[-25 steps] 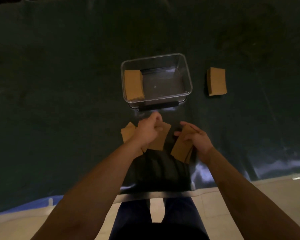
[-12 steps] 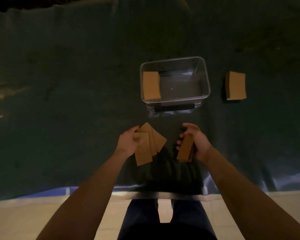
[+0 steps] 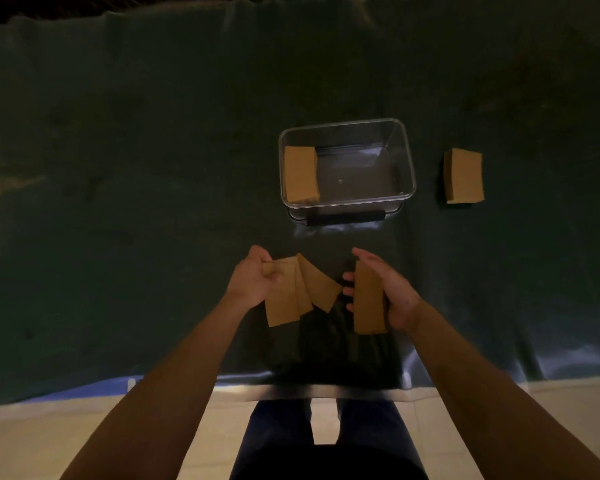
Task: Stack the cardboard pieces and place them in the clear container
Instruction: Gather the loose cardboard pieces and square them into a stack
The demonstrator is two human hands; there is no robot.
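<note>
Matt brown cardboard pieces (image 3: 300,289); the clear container (image 3: 400,161) is glossy see-through plastic. The table's dark covering (image 3: 118,168) looks like creased cloth, shiny at its near edge.

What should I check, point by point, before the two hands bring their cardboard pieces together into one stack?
1. Left hand has hold of its cardboard pieces: ok.
2. Left pieces are squared up: not ok, they are fanned out.
3. Right hand has hold of its cardboard stack: ok, the edges look aligned.
4. Clear container has free room: ok, one stack lies at its left side and the rest of the floor is bare.
5. No cardboard is left out: not ok, another stack lies on the dark cloth to the right of the container.
</note>
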